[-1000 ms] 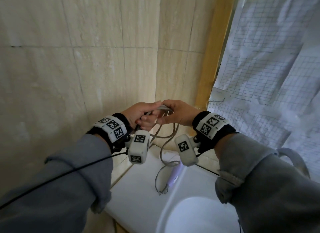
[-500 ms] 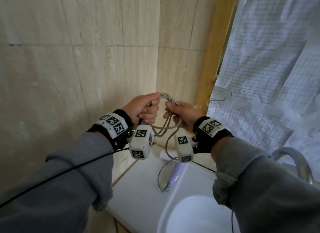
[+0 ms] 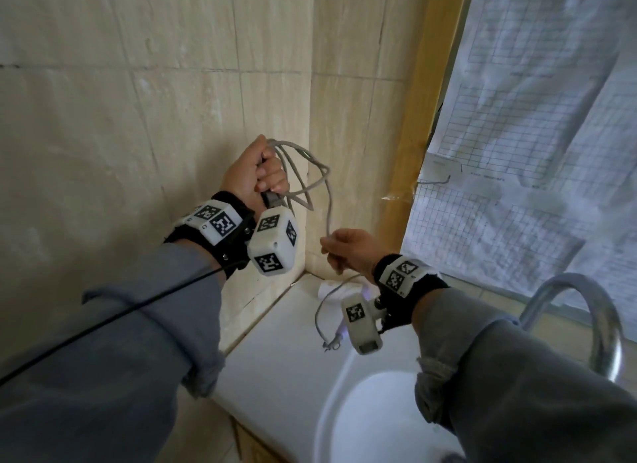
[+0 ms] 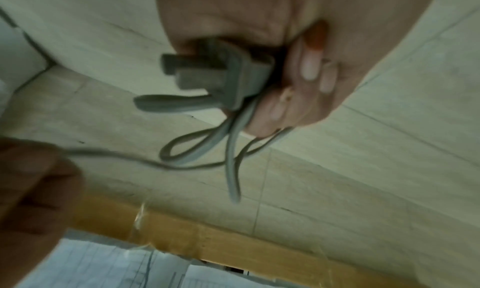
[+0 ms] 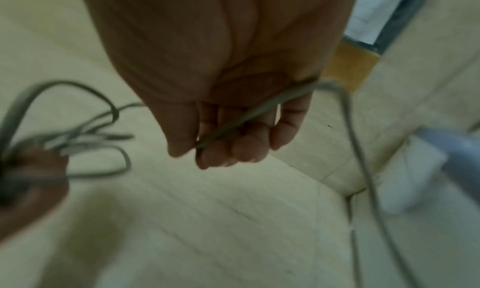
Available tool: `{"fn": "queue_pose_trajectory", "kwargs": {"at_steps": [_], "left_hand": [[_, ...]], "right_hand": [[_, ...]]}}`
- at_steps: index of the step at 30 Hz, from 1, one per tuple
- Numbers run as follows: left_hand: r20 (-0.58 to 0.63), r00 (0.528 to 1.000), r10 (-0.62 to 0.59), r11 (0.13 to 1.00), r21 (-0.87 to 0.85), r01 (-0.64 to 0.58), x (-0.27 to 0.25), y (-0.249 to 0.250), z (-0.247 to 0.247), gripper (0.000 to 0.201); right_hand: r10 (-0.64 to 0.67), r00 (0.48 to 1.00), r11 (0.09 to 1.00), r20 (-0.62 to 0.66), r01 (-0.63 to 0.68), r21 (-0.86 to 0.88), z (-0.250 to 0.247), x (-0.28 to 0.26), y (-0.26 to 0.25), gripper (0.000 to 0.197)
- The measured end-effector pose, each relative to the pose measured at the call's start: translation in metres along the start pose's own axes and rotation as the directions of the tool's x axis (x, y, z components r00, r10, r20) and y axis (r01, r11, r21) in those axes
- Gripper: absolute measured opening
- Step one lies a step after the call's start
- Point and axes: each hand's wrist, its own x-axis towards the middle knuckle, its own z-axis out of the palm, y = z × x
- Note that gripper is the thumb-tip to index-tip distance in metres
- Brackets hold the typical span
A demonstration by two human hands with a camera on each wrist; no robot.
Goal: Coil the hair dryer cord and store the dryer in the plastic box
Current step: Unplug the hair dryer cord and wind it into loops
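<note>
My left hand (image 3: 262, 173) is raised near the tiled corner and grips several loops of the grey cord (image 3: 310, 173) together with its plug (image 4: 207, 75). Below and to the right, my right hand (image 3: 344, 252) pinches a single strand of the same cord (image 5: 249, 116) between thumb and curled fingers. From there the cord drops to the white counter (image 3: 275, 352), where the pale lilac hair dryer (image 5: 457, 149) lies mostly hidden behind my right wrist camera. No plastic box is in view.
A white sink basin (image 3: 372, 417) sits at the bottom with a chrome faucet (image 3: 586, 311) at the right. Tiled walls (image 3: 138, 152) close the corner. A yellow frame (image 3: 424, 135) and paper-covered window (image 3: 537, 152) stand to the right.
The hands, close together a second ago, have parted. My left hand rose with the coiled loops, and my right hand slid down along the cord toward the counter.
</note>
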Motion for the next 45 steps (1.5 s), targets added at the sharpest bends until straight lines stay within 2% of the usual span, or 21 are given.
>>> {"fn": "queue_pose_trajectory", "kwargs": {"at_steps": [3,6,8,10,12,15,17,20,24,27,28,29,31,33,35,37,39,41,43,44,45], "left_hand": [[-0.067,0.994,0.087,0.995,-0.052,-0.091,0.004,0.009,-0.002,0.041],[-0.121,0.983,0.141,0.990,-0.011,-0.144,0.005,0.014,-0.006,0.041],[-0.125,0.976,0.179,0.976,0.151,-0.160,0.004,0.011,-0.006,0.038],[-0.079,0.968,0.239,0.905,0.380,-0.193,0.002,0.002,-0.005,0.032],[-0.013,0.960,0.280,0.783,0.582,-0.221,-0.001,-0.008,-0.001,0.026],[0.037,0.963,0.268,0.616,0.762,-0.201,-0.003,-0.021,0.000,0.023],[0.057,0.976,0.211,0.558,0.813,-0.168,-0.004,-0.027,0.001,0.022],[0.064,0.989,0.134,0.491,0.863,-0.122,-0.012,-0.033,0.006,0.021],[-0.004,0.991,0.135,0.502,0.862,-0.065,-0.013,-0.033,0.002,0.022],[0.012,0.995,0.103,0.423,0.905,-0.054,-0.012,-0.036,0.001,0.024],[0.024,0.996,0.086,0.396,0.916,-0.056,-0.013,-0.037,0.002,0.024],[0.045,0.998,0.049,0.401,0.914,-0.060,-0.014,-0.039,0.003,0.025],[0.075,0.995,-0.071,0.521,0.853,-0.027,-0.017,-0.043,0.004,0.029],[0.097,0.978,-0.186,0.620,0.784,0.040,-0.019,-0.041,0.005,0.034],[0.108,0.954,-0.279,0.596,0.799,0.084,-0.023,-0.038,0.007,0.041],[0.078,0.930,-0.359,0.523,0.842,0.131,-0.025,-0.036,0.009,0.044],[0.043,0.902,-0.429,0.466,0.866,0.180,-0.027,-0.035,0.008,0.043],[0.039,0.879,-0.476,0.447,0.871,0.203,-0.030,-0.034,0.005,0.035],[0.057,0.869,-0.492,0.472,0.856,0.211,-0.031,-0.031,0.002,0.028],[0.067,0.871,-0.487,0.498,0.841,0.213,-0.032,-0.030,0.001,0.023],[0.077,0.877,-0.474,0.528,0.822,0.214,-0.031,-0.027,0.001,0.018]], "right_hand": [[0.003,1.000,0.951,0.018,0.002,-0.308,0.005,-0.004,0.016,0.034],[-0.031,0.999,0.930,-0.035,0.016,-0.367,-0.002,-0.007,0.022,0.032],[-0.074,0.992,0.924,-0.105,0.028,-0.382,-0.006,-0.008,0.016,0.029],[-0.150,0.975,0.904,-0.166,0.067,-0.421,-0.006,-0.009,0.006,0.025],[-0.229,0.956,0.880,-0.184,0.123,-0.459,-0.003,-0.009,-0.007,0.019],[-0.320,0.941,0.794,-0.113,0.201,-0.574,0.004,-0.010,-0.025,0.017],[-0.355,0.934,0.744,-0.038,0.257,-0.616,0.008,-0.010,-0.035,0.018],[-0.401,0.916,0.775,0.016,0.349,-0.527,0.009,-0.011,-0.049,0.016],[-0.399,0.916,0.874,-0.044,0.366,-0.318,0.002,-0.014,-0.055,0.011],[-0.423,0.904,0.863,-0.064,0.380,-0.332,-0.001,-0.018,-0.062,0.010],[-0.445,0.893,0.851,-0.072,0.396,-0.346,-0.003,-0.018,-0.065,0.018],[-0.469,0.879,0.839,-0.085,0.414,-0.352,-0.005,-0.018,-0.068,0.026],[-0.498,0.860,0.822,-0.110,0.427,-0.377,-0.009,-0.017,-0.072,0.029],[-0.459,0.881,0.837,-0.111,0.388,-0.386,-0.014,-0.017,-0.076,0.028],[-0.382,0.924,0.844,-0.033,0.334,-0.421,-0.018,-0.018,-0.077,0.048],[-0.296,0.950,0.849,0.105,0.311,-0.427,-0.021,-0.021,-0.078,0.057],[-0.182,0.959,0.873,0.217,0.259,-0.414,-0.023,-0.021,-0.076,0.051],[-0.110,0.964,0.843,0.241,0.219,-0.491,-0.024,-0.017,-0.071,0.039],[-0.116,0.968,0.818,0.222,0.220,-0.531,-0.025,-0.013,-0.065,0.017],[-0.126,0.971,0.835,0.205,0.215,-0.506,-0.025,-0.011,-0.062,0.008],[-0.133,0.974,0.865,0.185,0.206,-0.458,-0.026,-0.010,-0.059,0.009]]}}
